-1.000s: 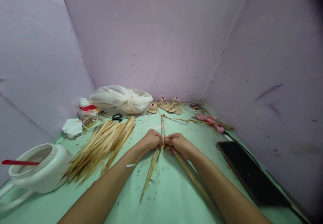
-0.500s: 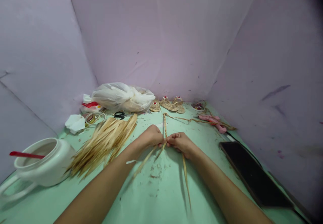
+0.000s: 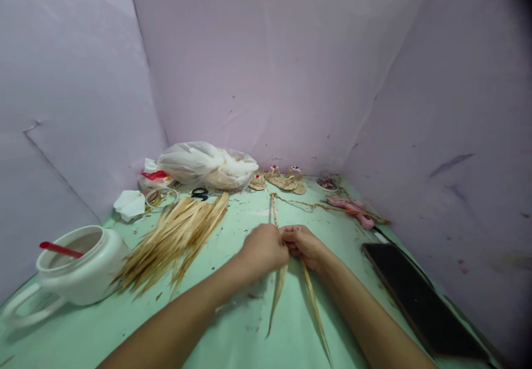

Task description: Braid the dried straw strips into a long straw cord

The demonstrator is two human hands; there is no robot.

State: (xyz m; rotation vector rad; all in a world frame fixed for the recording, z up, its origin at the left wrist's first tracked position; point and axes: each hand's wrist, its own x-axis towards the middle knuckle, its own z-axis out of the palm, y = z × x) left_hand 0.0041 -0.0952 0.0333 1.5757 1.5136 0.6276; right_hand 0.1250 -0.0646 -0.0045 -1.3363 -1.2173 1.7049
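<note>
At the middle of the mint-green tabletop, the left hand had slid rightward against the right hand. Both were clenched on the pale dried-leaf strips below the braided straw cord. Their 2 loose tails lay closer together, which read as 1 more crossing. Lilac paper walls enclosed 3 sides.

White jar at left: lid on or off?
Off. The white jar shows an open mouth, with a red stick poking out of it.

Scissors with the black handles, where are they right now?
In the head view, the scissors lie far back on the left, between the white plastic bag and the pile of dried strips.
</note>
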